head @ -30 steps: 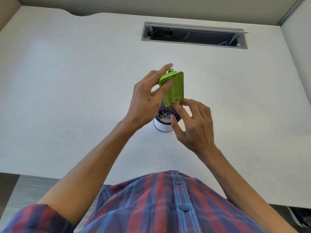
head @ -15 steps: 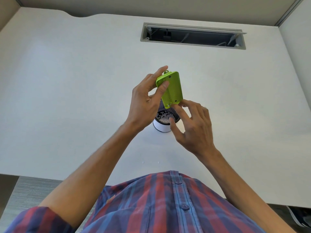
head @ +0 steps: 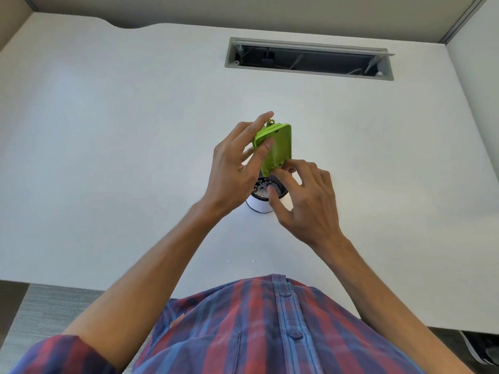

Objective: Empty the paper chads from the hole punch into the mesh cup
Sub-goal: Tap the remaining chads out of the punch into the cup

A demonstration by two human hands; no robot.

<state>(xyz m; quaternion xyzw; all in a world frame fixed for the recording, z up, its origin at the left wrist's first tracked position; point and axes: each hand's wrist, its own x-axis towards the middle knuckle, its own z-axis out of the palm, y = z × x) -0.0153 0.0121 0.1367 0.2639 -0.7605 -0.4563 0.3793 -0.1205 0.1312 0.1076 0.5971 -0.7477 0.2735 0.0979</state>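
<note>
The green hole punch is up in the air, tipped on end with its flat base plate facing me, its lower end hanging right over the mouth of the mesh cup. My left hand is closed around its left side: the thumb presses across the base plate near the top, and the index finger reaches up behind the upper end. My right hand is not wrapped around anything; its fingertips touch the lower right corner of the punch's base, the other fingers loosely spread, and the thumb points in over the cup's rim.

The cup stands on the bench directly below the punch, about midway across and somewhat nearer the front edge than the back. Its mesh wall is dark at the top, with a white band round the lower part, and white paper chads lie inside it. My hands hide part of its rim.

Two small white specks lie on the bench near the front edge, just ahead of my plaid shirt. Toward the back edge, right of centre, there is a long grey-framed cable slot set into the bench top, with dark space and a few cords inside.
</note>
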